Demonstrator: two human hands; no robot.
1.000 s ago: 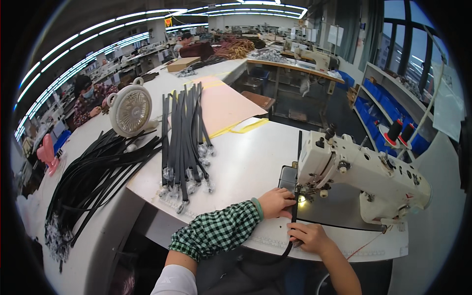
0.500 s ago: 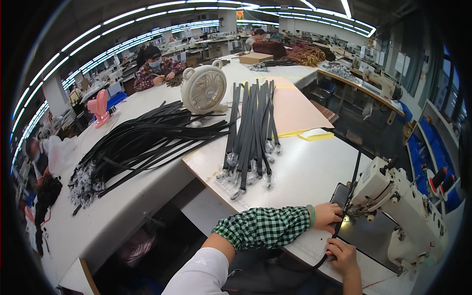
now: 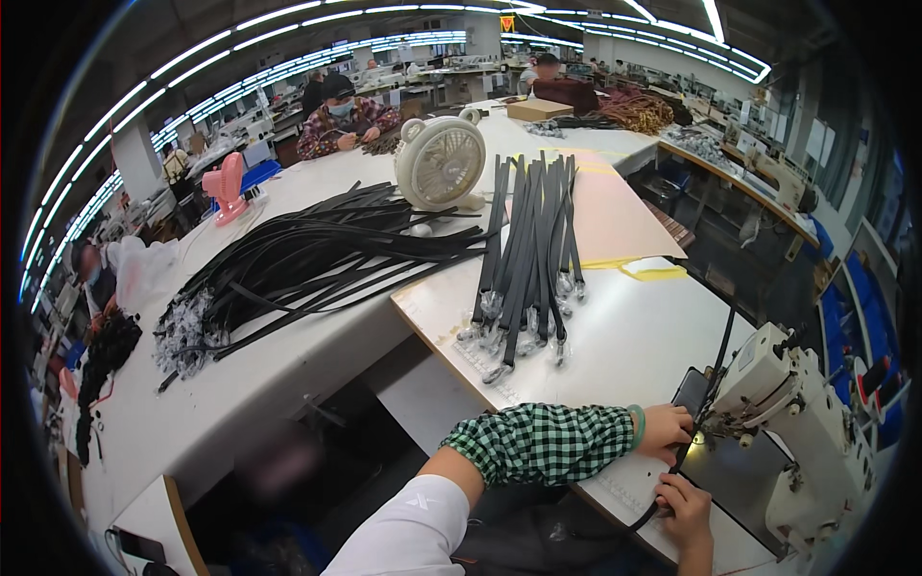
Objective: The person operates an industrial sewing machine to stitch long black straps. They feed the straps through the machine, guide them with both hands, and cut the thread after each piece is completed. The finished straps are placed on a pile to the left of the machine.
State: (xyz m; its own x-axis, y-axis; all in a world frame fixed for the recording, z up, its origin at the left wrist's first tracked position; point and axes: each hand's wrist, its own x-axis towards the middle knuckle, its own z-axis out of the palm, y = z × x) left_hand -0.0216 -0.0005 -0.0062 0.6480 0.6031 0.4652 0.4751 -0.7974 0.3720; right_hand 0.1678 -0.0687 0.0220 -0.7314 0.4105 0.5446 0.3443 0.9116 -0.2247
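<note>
My left hand, with a green band at the wrist above a checked sleeve, has fingers on a black strap beside the lit needle area of a white sewing machine. My right hand grips that strap nearer me, at the table's front edge. The strap runs along the machine bed past a dark plate and curves down toward my lap. On the table, a bundle of black straps with wrapped ends lies to the left, with a larger tangled pile farther left.
A white fan, pink fan, cardboard box and pink sheet sit on the tables. A masked co-worker works across the table; another person is at far left. Spool racks stand at right.
The view has swung left, so the machine, straps and my hands appear farther right, and more co-workers show. Both hands stay on the strap by the needle.
</note>
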